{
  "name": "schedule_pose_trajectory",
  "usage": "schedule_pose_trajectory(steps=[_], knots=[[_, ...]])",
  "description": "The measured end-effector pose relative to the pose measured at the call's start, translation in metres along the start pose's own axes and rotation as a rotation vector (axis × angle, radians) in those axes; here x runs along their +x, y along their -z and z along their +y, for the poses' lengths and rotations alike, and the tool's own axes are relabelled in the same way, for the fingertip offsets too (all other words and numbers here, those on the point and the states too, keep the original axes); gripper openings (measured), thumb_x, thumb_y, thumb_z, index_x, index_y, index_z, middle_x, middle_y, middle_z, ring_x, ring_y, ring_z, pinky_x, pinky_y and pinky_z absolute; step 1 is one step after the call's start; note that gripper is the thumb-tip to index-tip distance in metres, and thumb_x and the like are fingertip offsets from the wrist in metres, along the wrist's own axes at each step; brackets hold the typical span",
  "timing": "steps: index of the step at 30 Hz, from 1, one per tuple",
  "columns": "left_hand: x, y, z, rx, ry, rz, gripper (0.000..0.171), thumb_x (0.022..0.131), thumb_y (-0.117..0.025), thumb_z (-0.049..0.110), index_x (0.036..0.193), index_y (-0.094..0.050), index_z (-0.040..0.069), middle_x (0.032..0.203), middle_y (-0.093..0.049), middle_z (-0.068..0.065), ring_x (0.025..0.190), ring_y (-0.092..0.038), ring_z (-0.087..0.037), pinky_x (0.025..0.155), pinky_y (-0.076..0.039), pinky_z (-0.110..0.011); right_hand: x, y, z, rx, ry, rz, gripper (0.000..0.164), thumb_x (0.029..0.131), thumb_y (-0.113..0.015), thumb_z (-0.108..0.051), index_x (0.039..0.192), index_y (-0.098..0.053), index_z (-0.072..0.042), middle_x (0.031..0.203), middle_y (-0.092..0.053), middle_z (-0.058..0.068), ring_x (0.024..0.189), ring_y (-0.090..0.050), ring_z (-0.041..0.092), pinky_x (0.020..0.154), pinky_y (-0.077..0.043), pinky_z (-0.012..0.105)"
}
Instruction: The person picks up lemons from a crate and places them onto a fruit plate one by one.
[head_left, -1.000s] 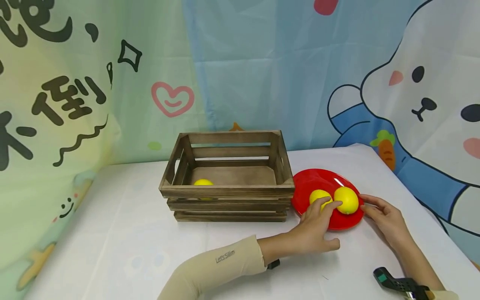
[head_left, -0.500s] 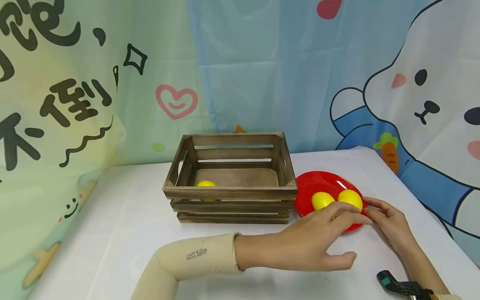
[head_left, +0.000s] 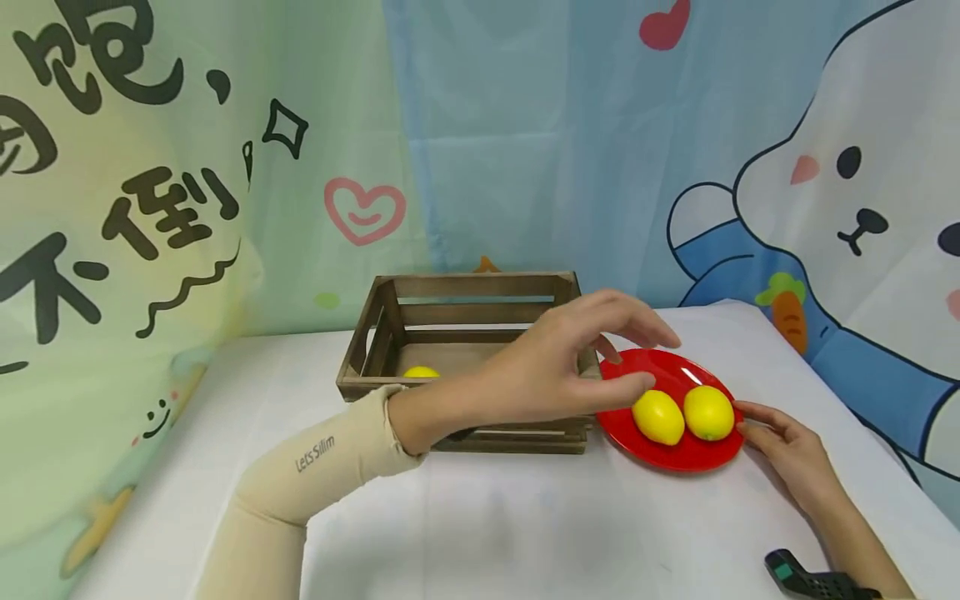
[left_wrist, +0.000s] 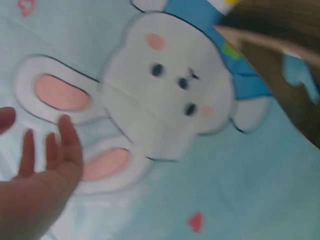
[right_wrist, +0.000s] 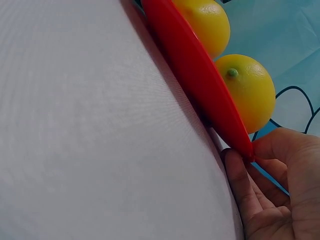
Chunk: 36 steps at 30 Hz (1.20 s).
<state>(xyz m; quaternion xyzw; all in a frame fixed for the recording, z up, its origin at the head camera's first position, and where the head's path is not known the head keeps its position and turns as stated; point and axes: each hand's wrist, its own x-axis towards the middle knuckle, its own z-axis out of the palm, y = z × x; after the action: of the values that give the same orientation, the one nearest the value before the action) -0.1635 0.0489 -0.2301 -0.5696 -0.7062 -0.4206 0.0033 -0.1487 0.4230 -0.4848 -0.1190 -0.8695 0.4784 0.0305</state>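
Observation:
My left hand [head_left: 555, 362] is raised in front of the wooden crate's [head_left: 487, 286] right side, fingers spread and slightly bent, holding nothing. In the left wrist view its fingers [left_wrist: 71, 142] have only the printed cloth behind them. The red plate [head_left: 678, 458] stands right of the crate, bearing two lemons side by side, one on the left [head_left: 658, 418] and one on the right [head_left: 708, 412]. My right hand [head_left: 791, 458] pinches the plate's right rim between thumb and fingers, plainly so in the right wrist view. Another lemon [head_left: 422, 372] shows inside the crate at left; my left forearm hides part of the crate's front.
A white cloth [head_left: 525, 525] covers the table. Behind the crate hangs a printed curtain [head_left: 495, 167] with a rabbit and hearts. A black device [head_left: 813, 577] sits at my right wrist.
My left hand has moved from over the lemons, up and left toward the crate, uncovering both lemons. My right hand keeps its grip on the plate. The head view has shifted slightly.

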Motion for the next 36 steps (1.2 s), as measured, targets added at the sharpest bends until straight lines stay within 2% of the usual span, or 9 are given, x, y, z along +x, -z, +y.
schedule_pose_trajectory(steps=[2,7,13,19,22,25,29,32,36], knots=[[0.003,0.01,-0.011,-0.067,0.02,0.012,0.029,0.091,-0.065,0.005,0.118,-0.061,0.0,0.12,-0.061,-0.008,0.108,-0.056,-0.003,0.085,-0.051,-0.02,-0.002,-0.001,0.002,0.001,-0.007,-0.003,0.061,0.1,-0.049,-0.045,0.145,-0.043,-0.004,0.137,-0.043,0.019,0.095,-0.041,-0.011,0.072,-0.046,0.004],[0.005,0.039,-0.046,-0.123,0.073,0.049,0.028,0.092,-0.064,0.002,0.118,-0.06,-0.003,0.121,-0.06,-0.011,0.106,-0.06,-0.01,0.088,-0.052,-0.026,-0.006,-0.005,0.004,0.011,-0.028,-0.008,0.061,0.101,-0.048,-0.042,0.145,-0.041,0.0,0.141,-0.038,0.026,0.092,-0.041,-0.016,0.073,-0.047,0.005],[-0.002,0.073,-0.096,-0.189,0.17,0.063,0.027,0.094,-0.062,0.003,0.121,-0.058,-0.001,0.122,-0.06,-0.011,0.109,-0.061,-0.022,0.092,-0.05,-0.034,-0.006,-0.004,0.002,0.021,-0.033,-0.007,0.061,0.102,-0.048,-0.041,0.145,-0.041,0.0,0.141,-0.038,0.026,0.091,-0.043,-0.015,0.073,-0.048,0.006],[-0.014,0.092,-0.14,-0.185,0.242,0.059,0.024,0.094,-0.061,0.002,0.117,-0.059,-0.002,0.121,-0.06,-0.013,0.108,-0.061,-0.031,0.088,-0.052,-0.038,-0.006,-0.004,0.003,0.026,-0.043,-0.009,0.061,0.101,-0.048,-0.043,0.144,-0.041,0.0,0.142,-0.038,0.026,0.091,-0.043,-0.016,0.073,-0.049,0.007],[-0.017,0.096,-0.156,-0.194,0.289,0.047,0.022,0.093,-0.062,0.003,0.115,-0.061,-0.002,0.118,-0.061,-0.013,0.105,-0.061,-0.036,0.089,-0.051,-0.046,-0.007,-0.005,0.003,0.025,-0.044,-0.007,0.062,0.101,-0.048,-0.044,0.145,-0.041,0.0,0.143,-0.038,0.026,0.092,-0.042,-0.016,0.074,-0.048,0.007],[-0.021,0.1,-0.17,-0.193,0.356,-0.001,0.022,0.093,-0.064,0.004,0.114,-0.063,-0.001,0.114,-0.062,-0.014,0.104,-0.062,-0.038,0.089,-0.051,-0.046,-0.009,-0.007,0.003,0.027,-0.042,-0.007,0.062,0.101,-0.048,-0.044,0.144,-0.041,0.0,0.142,-0.039,0.025,0.092,-0.041,-0.017,0.074,-0.048,0.006],[-0.028,0.107,-0.183,-0.168,0.433,-0.101,0.026,0.091,-0.066,0.007,0.115,-0.063,-0.003,0.112,-0.064,-0.018,0.106,-0.063,-0.032,0.089,-0.052,-0.036,-0.009,-0.008,0.001,0.035,-0.031,-0.012,0.062,0.101,-0.05,-0.042,0.144,-0.042,0.001,0.139,-0.043,0.02,0.092,-0.043,-0.018,0.075,-0.048,0.007],[-0.031,0.114,-0.188,-0.192,0.456,-0.163,0.032,0.091,-0.067,0.007,0.118,-0.059,-0.008,0.114,-0.062,-0.024,0.108,-0.063,-0.029,0.09,-0.052,-0.034,-0.008,-0.006,-0.002,0.022,-0.007,0.004,0.061,0.1,-0.051,-0.042,0.143,-0.043,0.001,0.134,-0.048,0.011,0.091,-0.044,-0.019,0.075,-0.048,0.007],[-0.03,0.122,-0.195,-0.222,0.468,-0.229,0.036,0.091,-0.067,0.005,0.121,-0.056,-0.011,0.12,-0.057,-0.029,0.109,-0.062,-0.027,0.092,-0.052,-0.035,-0.006,0.001,-0.004,0.022,0.014,0.024,0.06,0.1,-0.052,-0.042,0.142,-0.045,0.0,0.125,-0.051,-0.007,0.092,-0.045,-0.019,0.075,-0.047,0.006]])
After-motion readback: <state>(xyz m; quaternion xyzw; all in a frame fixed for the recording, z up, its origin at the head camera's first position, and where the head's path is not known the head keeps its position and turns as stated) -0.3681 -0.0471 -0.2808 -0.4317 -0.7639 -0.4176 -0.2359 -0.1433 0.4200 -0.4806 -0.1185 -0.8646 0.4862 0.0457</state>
